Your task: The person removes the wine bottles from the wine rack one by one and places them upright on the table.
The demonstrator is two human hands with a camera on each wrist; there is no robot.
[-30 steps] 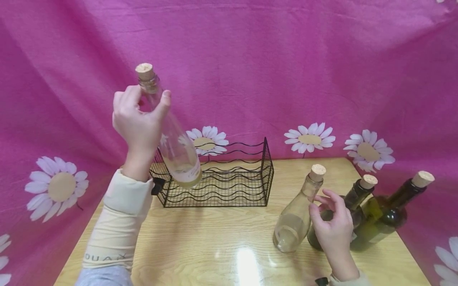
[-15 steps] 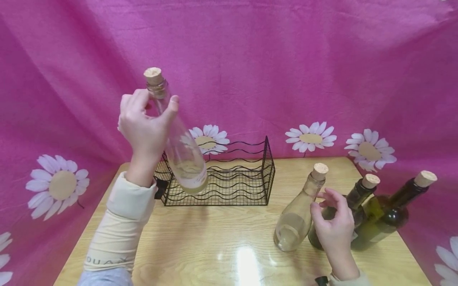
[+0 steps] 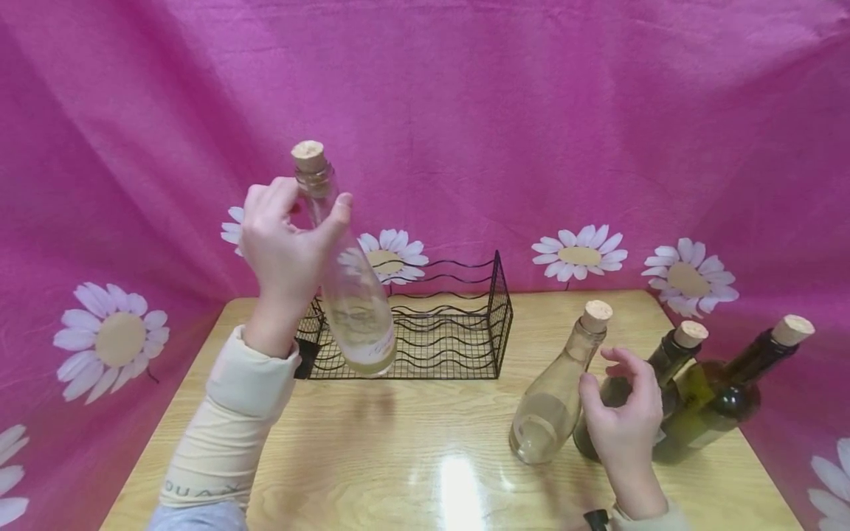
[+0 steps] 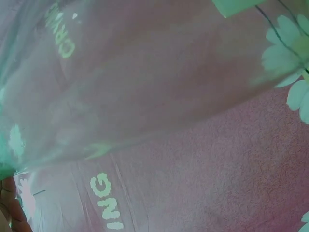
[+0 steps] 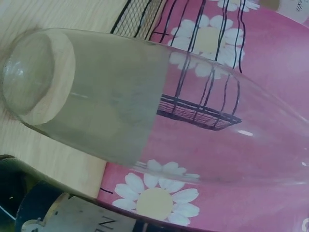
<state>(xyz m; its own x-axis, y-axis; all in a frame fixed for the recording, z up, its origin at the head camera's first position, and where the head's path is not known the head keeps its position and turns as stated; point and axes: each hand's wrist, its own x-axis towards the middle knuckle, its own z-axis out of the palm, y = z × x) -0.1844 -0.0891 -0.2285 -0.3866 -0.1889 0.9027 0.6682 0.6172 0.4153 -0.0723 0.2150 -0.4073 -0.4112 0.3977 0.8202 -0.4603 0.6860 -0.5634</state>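
My left hand (image 3: 285, 243) grips a clear glass bottle (image 3: 358, 310) by the neck, just below its cork. The bottle hangs tilted in the air, its base in front of the black wire bottle rack (image 3: 438, 346). In the left wrist view the clear bottle (image 4: 120, 72) fills the top, with some fingers (image 4: 12, 208) at the lower left. My right hand (image 3: 624, 424), fingers loosely bent, is beside a second corked clear bottle (image 3: 547, 402) standing on the table; I see no grip on it. That clear bottle (image 5: 106, 96) spans the right wrist view.
Two dark green corked bottles stand at the right: one (image 3: 671, 358) partly behind my right hand, another (image 3: 720, 398) farther right. The wood table (image 3: 398, 457) meets a pink daisy-print cloth (image 3: 465, 133) at the back and sides.
My left hand has carried the clear bottle right and slightly down, in front of the rack. The right hand has barely moved, and the standing bottles remain where they were.
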